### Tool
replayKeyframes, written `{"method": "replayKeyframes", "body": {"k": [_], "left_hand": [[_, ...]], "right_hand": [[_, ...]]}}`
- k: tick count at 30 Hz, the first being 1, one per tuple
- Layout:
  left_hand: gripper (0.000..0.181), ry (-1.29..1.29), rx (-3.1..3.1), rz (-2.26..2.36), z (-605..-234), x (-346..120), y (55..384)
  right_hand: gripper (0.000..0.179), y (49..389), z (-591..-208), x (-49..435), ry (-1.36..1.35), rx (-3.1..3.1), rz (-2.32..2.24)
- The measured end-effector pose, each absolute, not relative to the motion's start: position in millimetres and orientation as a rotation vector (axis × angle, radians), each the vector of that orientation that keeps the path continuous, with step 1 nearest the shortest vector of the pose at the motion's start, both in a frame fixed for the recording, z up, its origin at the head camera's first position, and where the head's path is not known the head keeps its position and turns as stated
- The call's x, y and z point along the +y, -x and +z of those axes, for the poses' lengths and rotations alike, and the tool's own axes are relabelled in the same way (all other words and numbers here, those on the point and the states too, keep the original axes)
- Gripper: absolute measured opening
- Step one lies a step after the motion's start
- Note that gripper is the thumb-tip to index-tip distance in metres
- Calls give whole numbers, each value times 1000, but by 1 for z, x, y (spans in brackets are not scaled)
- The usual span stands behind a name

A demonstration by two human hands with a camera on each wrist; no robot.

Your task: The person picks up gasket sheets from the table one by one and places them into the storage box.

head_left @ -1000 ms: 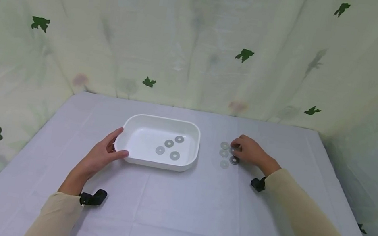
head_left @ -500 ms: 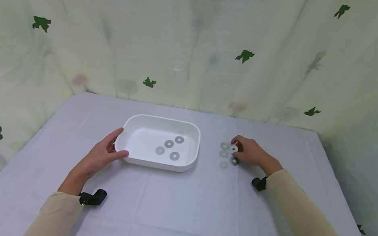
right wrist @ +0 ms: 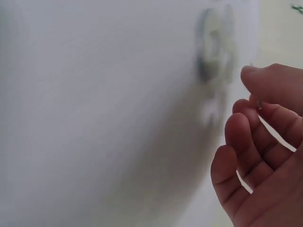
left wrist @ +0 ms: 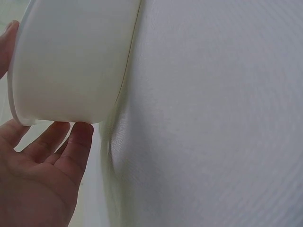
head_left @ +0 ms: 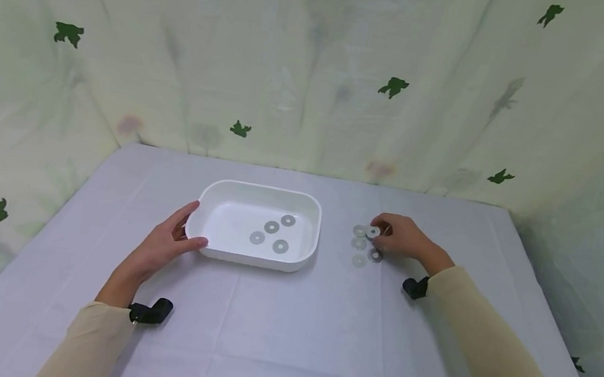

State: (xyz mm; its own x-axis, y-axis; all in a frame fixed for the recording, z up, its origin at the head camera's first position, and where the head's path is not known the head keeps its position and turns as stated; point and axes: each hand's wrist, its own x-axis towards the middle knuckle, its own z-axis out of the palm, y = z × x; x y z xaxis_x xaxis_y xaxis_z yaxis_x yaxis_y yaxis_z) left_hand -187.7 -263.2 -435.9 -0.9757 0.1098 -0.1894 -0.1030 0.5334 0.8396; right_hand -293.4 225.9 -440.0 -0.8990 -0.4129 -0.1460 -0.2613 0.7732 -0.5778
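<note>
A white oval-cornered tray (head_left: 221, 222) lies on the table with several grey flat washers (head_left: 280, 246) in it. Around its left end, my left hand (head_left: 161, 249) holds on, thumb at the near corner and fingers at the end wall. The left wrist view shows those fingertips against the tray's side (left wrist: 71, 66). To the tray's right, my right hand (head_left: 403, 237) pinches a washer (head_left: 373, 232) between thumb and fingers, just above the table. In the right wrist view that washer is mostly hidden by the fingers. Beside this hand lie several loose washers (head_left: 358, 243), (head_left: 375, 255) one darker.
A white cloth covers the table (head_left: 292, 330). Behind it hangs a pale curtain (head_left: 317, 86) with green leaf prints, which also runs down both sides. Each wrist wears a black camera (head_left: 150, 310) on a strap.
The right hand has lifted a washer from among the loose ones, and its face now shows between the fingers. The left hand and the tray have stayed in place.
</note>
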Motion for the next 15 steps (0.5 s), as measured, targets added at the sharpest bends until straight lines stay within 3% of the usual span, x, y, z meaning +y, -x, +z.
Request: {"method": "replayKeyframes", "body": {"k": [15], "left_hand": [[97, -21, 2538, 1469, -437, -264, 187]], "right_hand": [[40, 289, -383, 180, 764, 2695, -1009]]}}
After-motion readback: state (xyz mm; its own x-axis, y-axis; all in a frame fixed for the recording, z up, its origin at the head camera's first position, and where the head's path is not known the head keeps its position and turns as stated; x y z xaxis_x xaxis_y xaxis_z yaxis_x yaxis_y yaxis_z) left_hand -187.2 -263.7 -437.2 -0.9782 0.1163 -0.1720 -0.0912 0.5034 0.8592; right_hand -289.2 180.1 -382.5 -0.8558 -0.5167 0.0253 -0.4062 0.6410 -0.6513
